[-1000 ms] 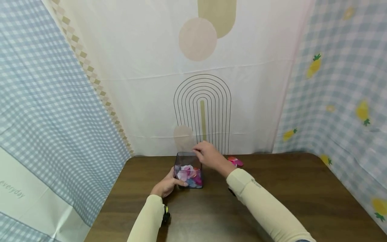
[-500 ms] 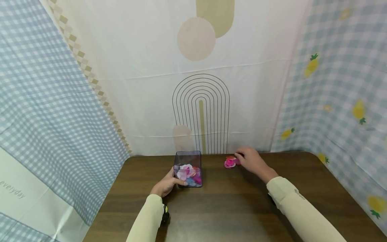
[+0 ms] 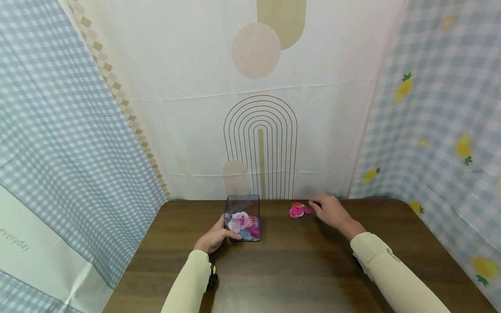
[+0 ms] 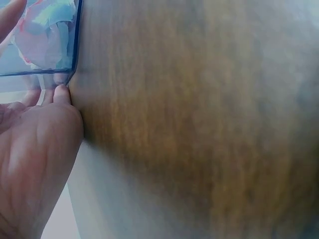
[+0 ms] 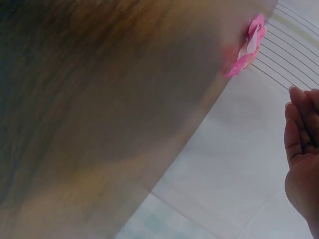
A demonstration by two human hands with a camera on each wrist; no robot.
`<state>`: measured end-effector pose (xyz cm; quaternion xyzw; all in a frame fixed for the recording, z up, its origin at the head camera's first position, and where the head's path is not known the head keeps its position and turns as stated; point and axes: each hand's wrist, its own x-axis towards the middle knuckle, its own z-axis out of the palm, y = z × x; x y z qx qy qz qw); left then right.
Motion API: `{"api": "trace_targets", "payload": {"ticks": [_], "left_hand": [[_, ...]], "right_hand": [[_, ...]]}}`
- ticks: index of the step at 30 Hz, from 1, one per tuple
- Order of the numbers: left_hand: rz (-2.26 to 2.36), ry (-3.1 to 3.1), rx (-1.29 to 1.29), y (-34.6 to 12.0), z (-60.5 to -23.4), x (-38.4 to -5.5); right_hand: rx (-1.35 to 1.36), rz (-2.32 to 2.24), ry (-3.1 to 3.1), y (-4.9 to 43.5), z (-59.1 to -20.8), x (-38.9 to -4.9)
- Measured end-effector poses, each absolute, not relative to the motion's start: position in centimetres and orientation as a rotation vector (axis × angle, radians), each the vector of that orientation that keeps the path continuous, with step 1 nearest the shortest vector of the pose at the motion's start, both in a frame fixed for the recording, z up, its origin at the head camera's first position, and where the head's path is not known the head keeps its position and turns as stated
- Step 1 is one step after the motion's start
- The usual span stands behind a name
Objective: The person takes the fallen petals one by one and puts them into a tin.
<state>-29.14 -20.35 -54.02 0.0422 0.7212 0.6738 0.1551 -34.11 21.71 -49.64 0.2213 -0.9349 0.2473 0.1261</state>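
A clear, dark-tinted plastic box with several artificial flower petals in it, pink, white, blue and magenta, stands on the table left of centre. My left hand grips its left side, thumb across the front; the left wrist view shows the fingers by a lower corner. To the right lies a small pile of pink and orange petals on the table. Just right of that pile, my right hand hovers with loosely bent fingers and nothing visible in them. The right wrist view shows this hand apart from the petals.
The brown wooden table ends at the back against a white hanging cloth with printed arches. Blue checked cloths hang along both sides.
My right hand has gone from above the box to the petal pile, then slightly away to the right of it. The left hand keeps its grip on the box.
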Motion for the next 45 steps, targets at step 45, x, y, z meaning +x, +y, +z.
{"api": "trace_targets", "payload": {"ticks": [45], "left_hand": [[1.923, 2.08, 0.102, -20.5, -54.2, -29.3]], "right_hand": [[0.724, 0.437, -2.969, 16.5, -53.5, -39.5]]}}
